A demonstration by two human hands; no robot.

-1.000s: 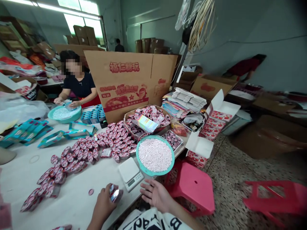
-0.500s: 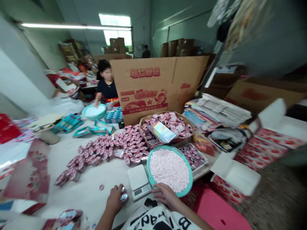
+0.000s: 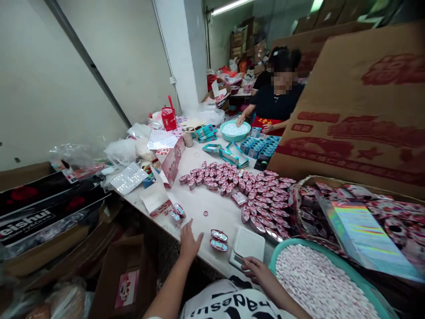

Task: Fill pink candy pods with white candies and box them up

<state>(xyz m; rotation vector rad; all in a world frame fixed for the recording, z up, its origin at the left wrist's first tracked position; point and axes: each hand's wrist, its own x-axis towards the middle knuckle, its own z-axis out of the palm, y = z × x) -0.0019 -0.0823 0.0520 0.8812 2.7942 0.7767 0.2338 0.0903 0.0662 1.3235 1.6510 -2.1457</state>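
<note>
Pink-red oval packs (image 3: 218, 245), shiny silvery tops.

"What's this place?"
"A packing workshop: digital scale (image 3: 254, 243), basin (image 3: 368, 279) of pale candies (image 3: 315, 279) and massed pink packs (image 3: 265, 199) on one desk (image 3: 195, 204), a printed carton (image 3: 358, 115) and another worker (image 3: 277, 106) beyond."

At four o'clock the bowl (image 3: 280, 247) is blue-green, its bits (image 3: 323, 279) white and pink, the sheet (image 3: 368, 235) rainbow-striped. At five, the scale (image 3: 251, 243) is white. At six, the packs (image 3: 218, 245) are red and silver.
</note>
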